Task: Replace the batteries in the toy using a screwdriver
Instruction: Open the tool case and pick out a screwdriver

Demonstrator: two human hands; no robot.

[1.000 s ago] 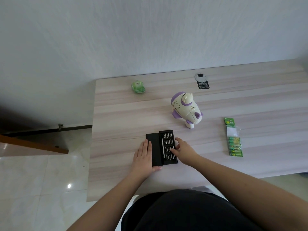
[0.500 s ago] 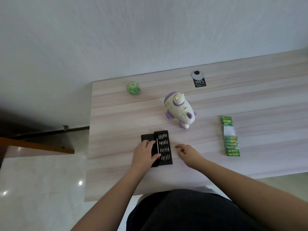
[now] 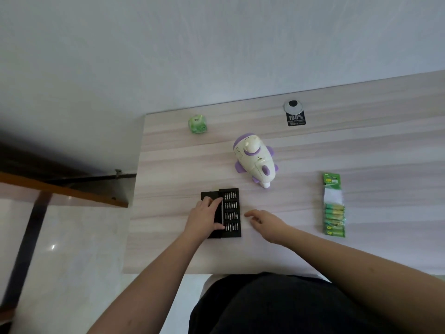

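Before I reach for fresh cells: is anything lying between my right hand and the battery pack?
Nothing visible. Only bare tabletop lies between the right hand and the battery pack; the toy sits farther back.

Your table (image 3: pixel 361 145) is a pale wood-grain top with streaks running along its length; its far edge meets a plain, light grey-white wall (image 3: pixel 216 44) that fills the upper half of your view. Near the far edge you have a round grey cable grommet (image 3: pixel 292 106) with a black label (image 3: pixel 296 119) just beside it. Past the table's left edge lies a glossy, pale tiled floor (image 3: pixel 72 261) catching 1 small bright glint of light. A brown wooden board (image 3: pixel 60 190) on a dark metal frame (image 3: pixel 29 239) stands there, with deep shadow beneath the wall behind it.
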